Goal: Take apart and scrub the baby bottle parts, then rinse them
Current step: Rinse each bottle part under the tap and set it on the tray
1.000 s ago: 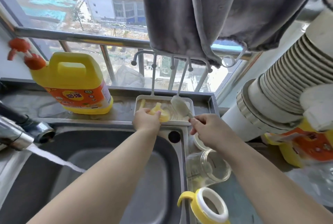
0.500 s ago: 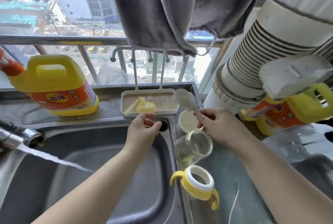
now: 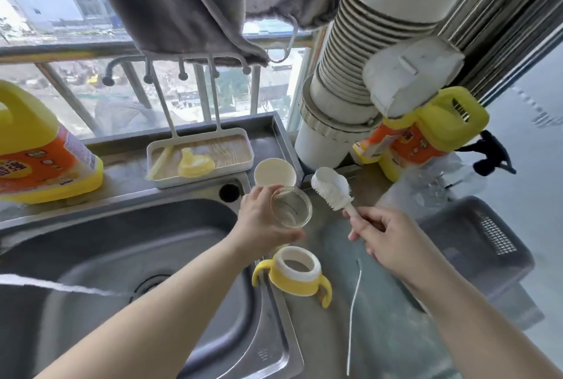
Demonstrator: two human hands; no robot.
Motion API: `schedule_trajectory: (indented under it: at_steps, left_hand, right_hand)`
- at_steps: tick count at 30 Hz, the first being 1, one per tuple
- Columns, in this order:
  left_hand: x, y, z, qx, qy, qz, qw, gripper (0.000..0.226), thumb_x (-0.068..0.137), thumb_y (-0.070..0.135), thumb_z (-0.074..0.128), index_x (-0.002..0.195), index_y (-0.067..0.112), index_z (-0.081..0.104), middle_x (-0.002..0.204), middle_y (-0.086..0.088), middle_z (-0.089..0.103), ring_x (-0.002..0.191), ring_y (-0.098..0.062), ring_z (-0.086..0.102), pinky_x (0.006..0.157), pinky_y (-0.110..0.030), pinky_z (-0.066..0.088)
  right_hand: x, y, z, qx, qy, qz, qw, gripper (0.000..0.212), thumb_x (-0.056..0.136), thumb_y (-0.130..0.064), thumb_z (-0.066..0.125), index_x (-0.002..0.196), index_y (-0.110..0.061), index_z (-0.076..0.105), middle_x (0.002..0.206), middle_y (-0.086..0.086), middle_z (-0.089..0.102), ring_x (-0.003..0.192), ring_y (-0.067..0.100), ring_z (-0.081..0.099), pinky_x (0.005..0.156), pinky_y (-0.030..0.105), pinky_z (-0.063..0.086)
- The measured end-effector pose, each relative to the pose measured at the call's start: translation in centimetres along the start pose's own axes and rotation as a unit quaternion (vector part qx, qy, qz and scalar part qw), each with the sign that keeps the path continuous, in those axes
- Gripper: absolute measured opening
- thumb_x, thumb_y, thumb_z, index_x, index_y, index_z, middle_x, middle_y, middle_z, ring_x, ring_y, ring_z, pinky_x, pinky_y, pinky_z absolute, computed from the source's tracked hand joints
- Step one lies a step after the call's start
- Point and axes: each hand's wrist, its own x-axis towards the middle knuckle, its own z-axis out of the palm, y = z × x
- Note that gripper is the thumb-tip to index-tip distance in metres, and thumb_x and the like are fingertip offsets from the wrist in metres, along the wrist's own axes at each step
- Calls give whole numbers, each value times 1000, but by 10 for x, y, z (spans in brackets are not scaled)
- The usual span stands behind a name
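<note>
Left hand (image 3: 262, 220), empty half a second ago, now has its fingers wrapped round the glass bottle (image 3: 291, 206) beside the sink (image 3: 128, 244); right hand (image 3: 385, 237) grips the brush (image 3: 330, 186) just beside its mouth, so scrubbing looks imminent.

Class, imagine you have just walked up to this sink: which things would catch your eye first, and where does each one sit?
The two hands stand out in the middle: the left hand holds the clear bottle body at the sink's right edge, and the right hand pinches the white bottle brush beside it. Just below them, the yellow handled collar stands on the counter. The big yellow detergent jug sits far left on the ledge.
</note>
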Motion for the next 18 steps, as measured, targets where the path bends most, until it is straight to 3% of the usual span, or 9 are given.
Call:
schedule_trajectory:
  at_steps: [3, 7, 12, 15, 18]
  left_hand:
    - [0, -2, 4, 17, 6, 25, 1000, 86, 59, 32, 85, 133, 30, 40, 121, 14, 34, 121, -15, 28, 103, -29, 27]
    - [0, -4, 2, 64, -1, 44, 997, 87, 59, 39, 79, 135, 31, 38, 131, 11, 40, 125, -14, 28, 103, -30, 21]
    - [-7, -1, -16, -20, 35, 30, 999, 88, 48, 45, 72, 130, 30, 44, 128, 13, 44, 123, -11, 34, 108, -33, 29]
    - [-33, -2, -37, -111, 37, 42, 992, 76, 49, 35, 80, 113, 50, 42, 124, 17, 43, 118, -2, 43, 101, -20, 35]
    - [-77, -21, -60, -226, 42, 3, 973, 75, 46, 32, 82, 108, 58, 48, 122, 14, 45, 110, 7, 50, 95, -21, 46]
  right_hand:
    - [-4, 7, -2, -5, 6, 6, 1000, 14, 93, -28, 54, 92, -30, 68, 66, -10, 68, 44, 1, 45, 51, 20, 35]
    - [-5, 4, -1, 29, 9, 14, 999, 15, 94, -24, 54, 93, -30, 68, 65, -6, 66, 43, 3, 43, 47, 17, 36]
    - [-5, -11, 3, 52, 2, 14, 999, 15, 94, -22, 55, 102, -23, 67, 64, -5, 65, 46, 7, 42, 45, 16, 36]
    - [-7, -25, 6, 11, -23, -3, 1000, 14, 92, -31, 55, 103, -34, 64, 66, -9, 66, 50, 3, 47, 52, 20, 40]
    - [-16, -52, 18, -52, -89, -60, 993, 13, 90, -37, 54, 96, -48, 58, 59, -15, 62, 51, -1, 49, 53, 13, 39]
